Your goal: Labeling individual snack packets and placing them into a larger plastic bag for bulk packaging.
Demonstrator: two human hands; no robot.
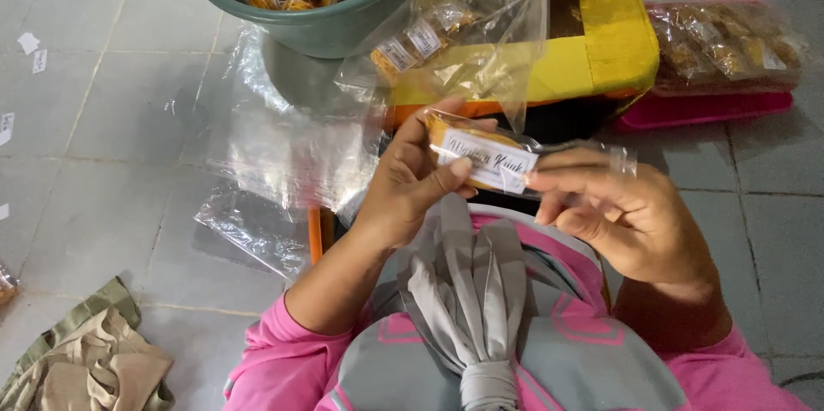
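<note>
Right now both hands are holding one small snack packet (482,160), a clear wrapper with a yellow-orange snack inside and a white label on its face. Left hand (410,184) is gripping the packet's left end, its thumb pressing across the label. Right hand (620,209) is pinching the packet's right end between thumb and fingertips, where the wrapper's clear tail is sticking out. The packet is sitting level, just above the person's lap, with grey cloth and pink sleeves beneath. Ahead, a green bowl (322,29) is holding many more labelled packets. A clear bag (468,42) with a few packets is leaning against a yellow box (614,38). Loose plastic sheets (275,154) are lying on the tiled floor beside the bowl.
</note>
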